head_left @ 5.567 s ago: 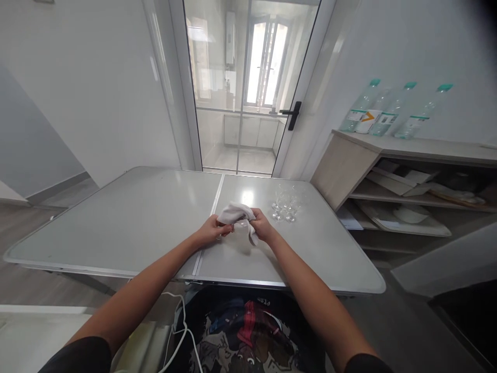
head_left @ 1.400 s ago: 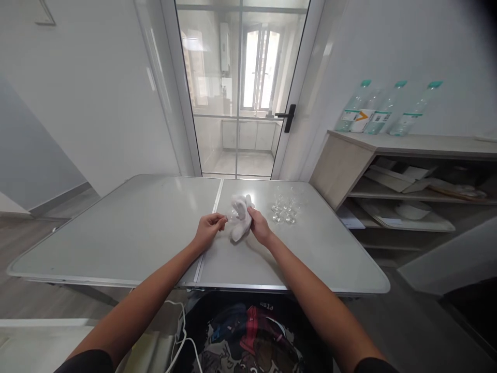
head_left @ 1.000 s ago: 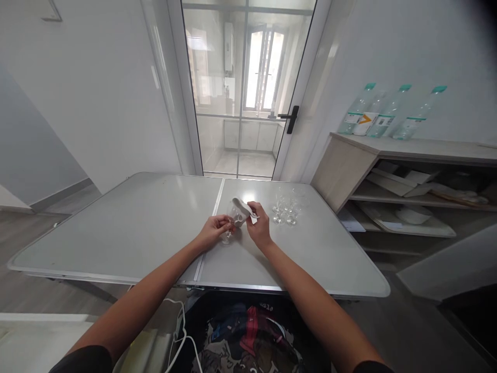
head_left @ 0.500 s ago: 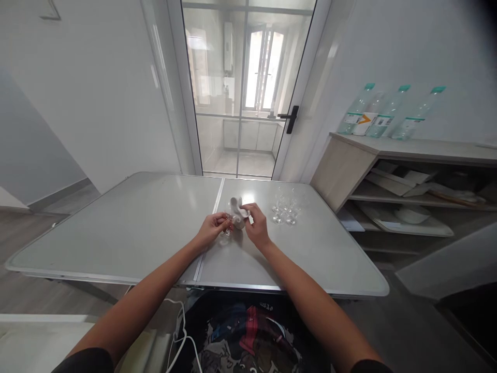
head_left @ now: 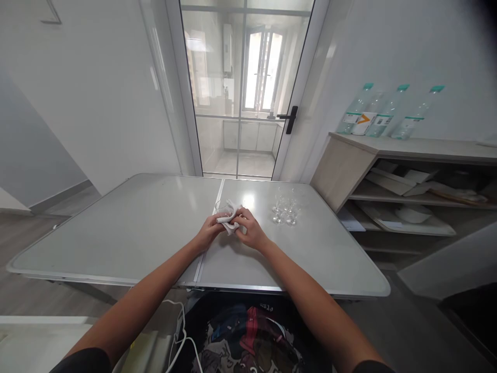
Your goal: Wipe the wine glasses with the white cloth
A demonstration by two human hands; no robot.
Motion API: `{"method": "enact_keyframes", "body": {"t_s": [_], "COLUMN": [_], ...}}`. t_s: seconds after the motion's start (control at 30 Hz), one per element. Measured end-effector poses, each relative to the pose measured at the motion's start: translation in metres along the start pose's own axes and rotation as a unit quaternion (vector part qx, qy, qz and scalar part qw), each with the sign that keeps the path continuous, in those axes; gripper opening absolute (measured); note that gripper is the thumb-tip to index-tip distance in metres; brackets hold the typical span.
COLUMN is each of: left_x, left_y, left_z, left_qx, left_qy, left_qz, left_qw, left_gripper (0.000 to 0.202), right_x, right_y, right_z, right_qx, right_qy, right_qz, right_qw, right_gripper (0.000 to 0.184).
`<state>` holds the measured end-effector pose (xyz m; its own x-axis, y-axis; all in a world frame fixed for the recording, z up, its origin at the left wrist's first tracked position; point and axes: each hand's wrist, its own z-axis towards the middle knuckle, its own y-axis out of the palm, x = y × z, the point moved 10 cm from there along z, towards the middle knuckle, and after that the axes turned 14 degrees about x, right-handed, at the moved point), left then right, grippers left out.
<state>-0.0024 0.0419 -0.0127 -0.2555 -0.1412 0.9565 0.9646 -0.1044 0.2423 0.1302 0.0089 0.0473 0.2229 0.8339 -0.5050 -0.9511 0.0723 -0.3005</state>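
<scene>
A small clear stemmed glass [head_left: 220, 205] is in my left hand [head_left: 207, 232], whose fingers are closed around it; much of the glass is hidden. Bunched against it is a white cloth [head_left: 230, 220]. My right hand [head_left: 250, 231] pinches that cloth from the other side, fingers bent. Both hands are close together over the table [head_left: 143, 233], near its centre seam. Several more clear stemmed glasses [head_left: 286, 210] stand grouped on the table, right of my right hand.
Behind the table is a glazed door [head_left: 236, 93] with a black handle [head_left: 290, 119]. A wooden shelf unit [head_left: 345, 160] stands at the right, several plastic bottles [head_left: 382, 122] on top. A white cable [head_left: 182, 326] hangs below the front edge.
The glass has turned in my left hand, its foot no longer showing below. The cloth has shifted down and left, and my right hand has moved slightly lower with it.
</scene>
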Motion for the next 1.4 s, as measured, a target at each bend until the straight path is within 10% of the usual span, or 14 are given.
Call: {"method": "enact_keyframes", "body": {"t_s": [0.3, 0.5, 0.7, 0.97, 1.23, 1.4], "left_x": [-0.003, 0.003, 0.009, 0.028, 0.033, 0.021], "left_y": [0.004, 0.002, 0.001, 0.004, 0.004, -0.006], "left_z": [-0.001, 0.003, 0.003, 0.0, -0.002, 0.006], "left_qx": [-0.012, -0.016, -0.002, -0.008, 0.009, 0.025], "left_qy": [-0.001, 0.052, 0.072, 0.102, 0.116, 0.106], "left_qz": [-0.013, 0.013, 0.074, 0.01, 0.072, 0.041], "left_qw": [1.0, 0.998, 0.995, 0.995, 0.991, 0.993], "left_gripper": [0.06, 0.058, 0.049, 0.06, 0.049, 0.049], "right_x": [0.031, 0.046, 0.055, 0.057, 0.044, 0.053], "right_y": [0.004, 0.016, 0.022, 0.045, 0.023, 0.03], "right_z": [-0.003, -0.013, -0.019, -0.042, -0.017, -0.02], "right_qx": [0.032, 0.005, -0.025, -0.043, -0.055, -0.043], "right_qy": [0.097, 0.177, 0.266, 0.484, 0.293, 0.337], "right_qz": [0.009, 0.033, 0.075, 0.363, 0.145, 0.208], "right_qw": [0.995, 0.984, 0.961, 0.795, 0.943, 0.917], "right_gripper": [0.004, 0.04, 0.01, 0.052, 0.034, 0.05]}}
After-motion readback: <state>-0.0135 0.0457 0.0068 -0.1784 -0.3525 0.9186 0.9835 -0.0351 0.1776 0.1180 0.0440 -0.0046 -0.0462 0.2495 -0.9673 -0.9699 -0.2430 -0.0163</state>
